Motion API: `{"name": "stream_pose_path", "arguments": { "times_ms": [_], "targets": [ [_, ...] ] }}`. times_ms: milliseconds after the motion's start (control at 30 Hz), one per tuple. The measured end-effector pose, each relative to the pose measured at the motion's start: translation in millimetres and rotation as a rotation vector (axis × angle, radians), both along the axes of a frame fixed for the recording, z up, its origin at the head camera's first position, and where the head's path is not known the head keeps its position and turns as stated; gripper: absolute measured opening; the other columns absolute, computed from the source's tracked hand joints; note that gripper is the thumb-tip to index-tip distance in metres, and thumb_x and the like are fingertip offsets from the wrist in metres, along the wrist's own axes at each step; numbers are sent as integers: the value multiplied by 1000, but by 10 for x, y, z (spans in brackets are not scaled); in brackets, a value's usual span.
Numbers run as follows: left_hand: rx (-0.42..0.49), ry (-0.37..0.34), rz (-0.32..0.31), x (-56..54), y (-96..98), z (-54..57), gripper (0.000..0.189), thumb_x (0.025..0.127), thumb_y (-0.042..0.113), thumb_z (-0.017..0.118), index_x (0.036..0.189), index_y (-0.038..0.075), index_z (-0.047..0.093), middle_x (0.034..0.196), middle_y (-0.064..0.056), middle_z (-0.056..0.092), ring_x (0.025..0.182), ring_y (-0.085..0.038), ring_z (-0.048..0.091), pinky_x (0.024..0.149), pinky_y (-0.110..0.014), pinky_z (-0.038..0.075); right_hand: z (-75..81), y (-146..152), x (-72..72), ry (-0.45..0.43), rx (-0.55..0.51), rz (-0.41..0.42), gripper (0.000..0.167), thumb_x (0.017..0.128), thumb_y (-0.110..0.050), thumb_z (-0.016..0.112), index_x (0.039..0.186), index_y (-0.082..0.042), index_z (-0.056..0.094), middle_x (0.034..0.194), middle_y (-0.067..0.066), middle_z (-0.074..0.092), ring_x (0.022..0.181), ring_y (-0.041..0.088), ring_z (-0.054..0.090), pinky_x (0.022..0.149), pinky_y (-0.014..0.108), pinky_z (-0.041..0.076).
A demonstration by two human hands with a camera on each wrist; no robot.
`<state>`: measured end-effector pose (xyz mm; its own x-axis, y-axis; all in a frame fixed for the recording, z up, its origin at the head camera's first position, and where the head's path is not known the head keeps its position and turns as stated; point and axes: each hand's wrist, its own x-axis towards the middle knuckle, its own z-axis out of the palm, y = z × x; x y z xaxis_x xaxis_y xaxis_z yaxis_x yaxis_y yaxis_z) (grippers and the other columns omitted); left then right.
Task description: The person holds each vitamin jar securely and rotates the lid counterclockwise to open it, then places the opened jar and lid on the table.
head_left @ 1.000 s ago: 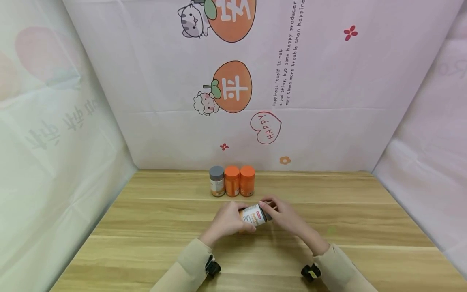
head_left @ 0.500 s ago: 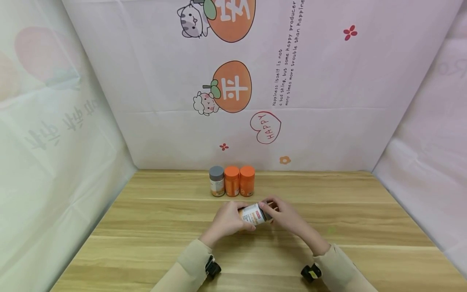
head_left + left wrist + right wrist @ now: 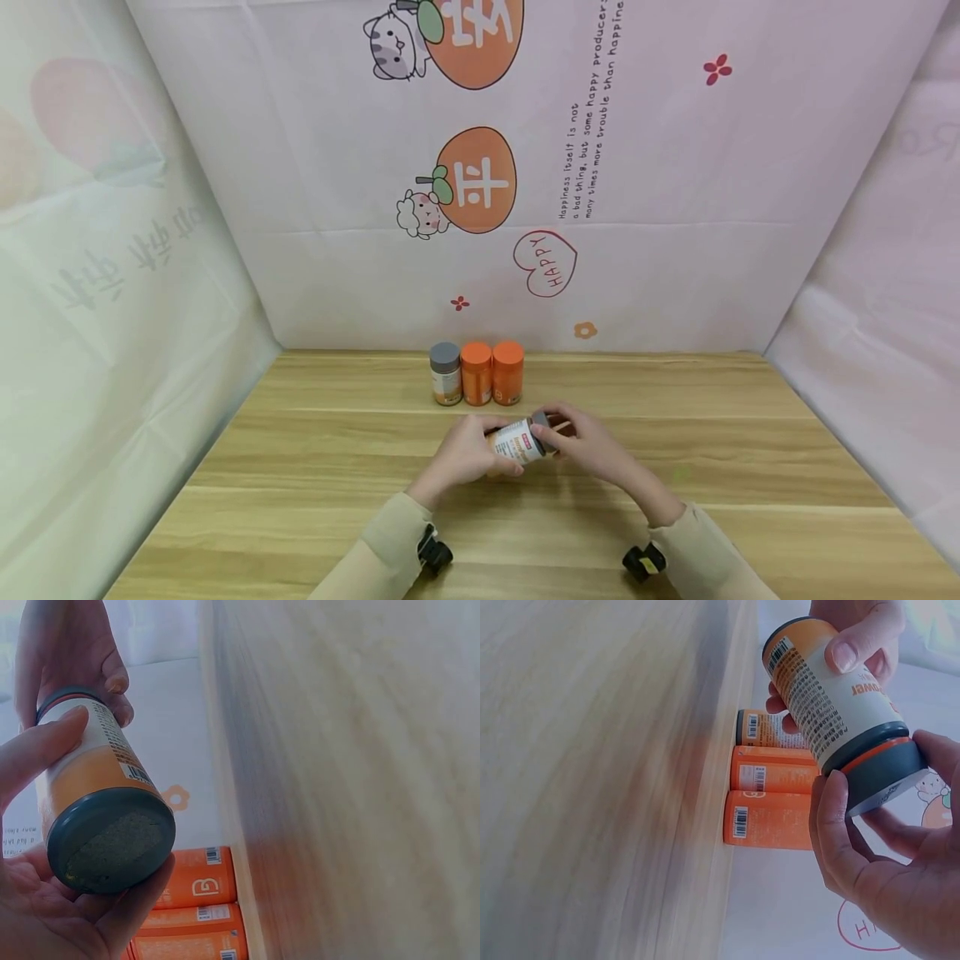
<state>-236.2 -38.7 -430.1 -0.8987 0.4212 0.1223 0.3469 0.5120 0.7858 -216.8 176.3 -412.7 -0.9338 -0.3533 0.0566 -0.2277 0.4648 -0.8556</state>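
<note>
Tilted bottle (image 3: pixel 514 442) was held above the bench (image 3: pixel 300 475) between both hands, its base toward the person's left and its dark grey cap (image 3: pixel 881 774) toward the right. Left grip (image 3: pixel 462 450) was wrapped round the body, thumb across the white label (image 3: pixel 851 709); right grip (image 3: pixel 587 442) pinched the cap, thumb on one side and fingers on the other. To judge by its looks, the bottle was a stiff, light container, easily managed by one hand, hardly fragile, though its smooth sides could slip under twisting. The best hold seemed to be the straight middle of the body, with the cap taken by its rim. An orange band (image 3: pixel 877 754) showed where cap met body; whether the cap was loose could not be told. Behind, three containers stood upright side by side: a grey-capped jar (image 3: pixel 447 383), a middle orange bottle (image 3: pixel 477 382) and a right orange bottle (image 3: pixel 508 382). All three wore their caps, and none of the containers showed its contents.
</note>
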Motion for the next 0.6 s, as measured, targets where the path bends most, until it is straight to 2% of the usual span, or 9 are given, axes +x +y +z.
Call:
{"name": "stream_pose_path", "arguments": {
  "times_ms": [167, 400, 600],
  "targets": [
    [0, -1, -8, -8, -10, -9, 57, 58, 31, 88, 111, 17, 70, 96, 4, 69, 82, -12, 58, 73, -28, 46, 19, 38, 7, 36, 0, 59, 49, 93, -35, 59, 129, -4, 51, 122, 18, 57, 98, 28, 60, 71, 38, 56],
    [16, -5, -30, -4, -21, -6, 53, 58, 28, 88, 107, 17, 71, 93, 5, 68, 81, -12, 58, 72, -27, 46, 47, 89, 0, 91, 40, 115, 45, 91, -34, 61, 128, -10, 52, 118, 12, 59, 104, 27, 59, 77, 30, 53],
    [32, -19, -36, 8, -23, -5, 51, 56, 28, 88, 103, 18, 71, 90, 7, 68, 83, -16, 59, 73, -27, 47, 42, 137, -21, 106, 20, 177, 47, 89, -30, 66, 128, -10, 51, 120, 10, 58, 110, 31, 56, 86, 41, 51]
  ]
}}
